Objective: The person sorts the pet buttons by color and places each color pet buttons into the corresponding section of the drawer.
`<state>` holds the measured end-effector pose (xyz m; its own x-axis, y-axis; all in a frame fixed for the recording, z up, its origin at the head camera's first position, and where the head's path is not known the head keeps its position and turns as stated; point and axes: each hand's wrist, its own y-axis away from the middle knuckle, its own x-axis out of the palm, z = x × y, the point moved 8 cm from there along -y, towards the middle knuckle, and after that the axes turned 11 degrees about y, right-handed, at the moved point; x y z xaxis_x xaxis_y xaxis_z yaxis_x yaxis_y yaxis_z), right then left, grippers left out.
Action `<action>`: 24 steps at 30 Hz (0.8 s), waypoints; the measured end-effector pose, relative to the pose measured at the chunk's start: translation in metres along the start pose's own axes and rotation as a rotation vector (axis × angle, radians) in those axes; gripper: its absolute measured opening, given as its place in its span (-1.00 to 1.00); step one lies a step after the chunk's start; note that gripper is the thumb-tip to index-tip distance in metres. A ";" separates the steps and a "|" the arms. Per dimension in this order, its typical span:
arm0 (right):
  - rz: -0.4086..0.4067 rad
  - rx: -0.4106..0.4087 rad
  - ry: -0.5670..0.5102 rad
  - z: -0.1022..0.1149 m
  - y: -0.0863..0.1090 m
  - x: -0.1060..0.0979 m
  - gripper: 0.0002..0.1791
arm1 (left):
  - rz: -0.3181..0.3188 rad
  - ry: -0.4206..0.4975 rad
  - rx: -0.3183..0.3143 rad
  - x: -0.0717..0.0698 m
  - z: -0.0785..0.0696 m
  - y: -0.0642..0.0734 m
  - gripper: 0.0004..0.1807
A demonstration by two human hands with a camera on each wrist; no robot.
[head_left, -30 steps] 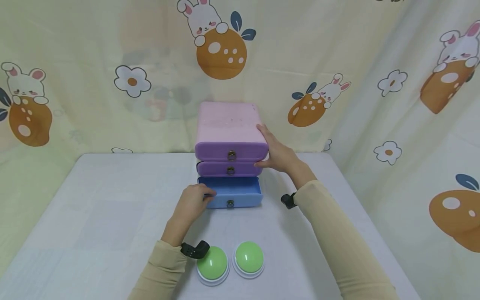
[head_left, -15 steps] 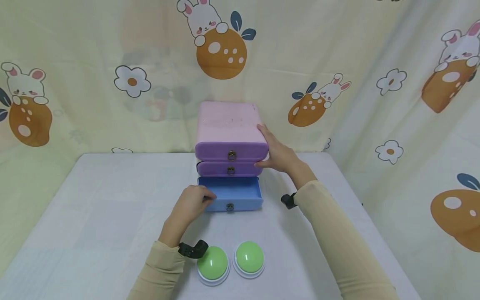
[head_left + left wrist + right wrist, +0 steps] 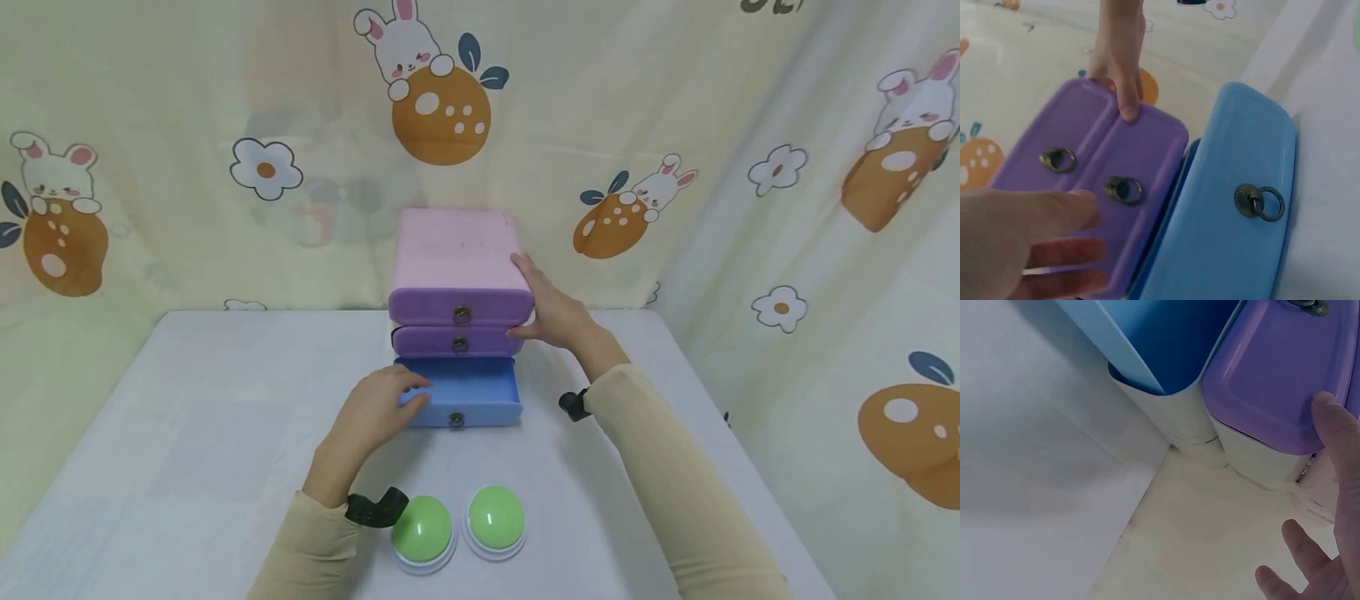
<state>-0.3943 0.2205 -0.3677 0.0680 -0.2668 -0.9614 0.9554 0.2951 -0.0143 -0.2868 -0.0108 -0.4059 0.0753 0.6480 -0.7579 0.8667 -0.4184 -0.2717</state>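
Partly covered blue drawer [image 3: 480,414], wrist-view left hand [image 3: 1007,234] cropped

Two green domed buttons [image 3: 422,529] on round white bases [image 3: 427,567] sit just beside each other on the white tabletop [image 3: 225,417]. Behind hangs a pale yellow curtain [image 3: 555,100], printed with white rabbits [image 3: 405,52] clinging to orange-brown fruits [image 3: 441,133] with navy leaves [image 3: 470,52]. White flowers [image 3: 281,158] dot it too, and dark lettering [image 3: 782,8] shows, cut off, along the upper edge.
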 end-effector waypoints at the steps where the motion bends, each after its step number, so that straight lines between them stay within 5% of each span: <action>1: -0.001 -0.005 -0.003 0.000 0.000 0.001 0.36 | -0.028 -0.005 0.009 -0.004 -0.003 0.004 -0.75; 6: -0.013 -0.018 -0.005 0.001 -0.001 0.002 0.36 | -0.151 -0.013 0.170 -0.011 -0.022 0.031 -0.65; 10: -0.010 -0.019 0.010 0.000 -0.002 0.001 0.36 | -0.137 -0.040 0.328 0.003 -0.034 0.059 -0.54; 16: -0.005 -0.015 0.001 0.002 -0.002 0.001 0.35 | 0.053 -0.134 0.431 0.034 -0.044 0.097 -0.37; 24: -0.007 -0.009 -0.011 0.001 -0.001 0.003 0.35 | 0.374 -0.284 0.371 0.058 -0.054 0.118 -0.32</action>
<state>-0.3950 0.2182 -0.3702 0.0644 -0.2788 -0.9582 0.9532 0.3014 -0.0236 -0.1540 0.0121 -0.4503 0.1629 0.2400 -0.9570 0.5732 -0.8125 -0.1062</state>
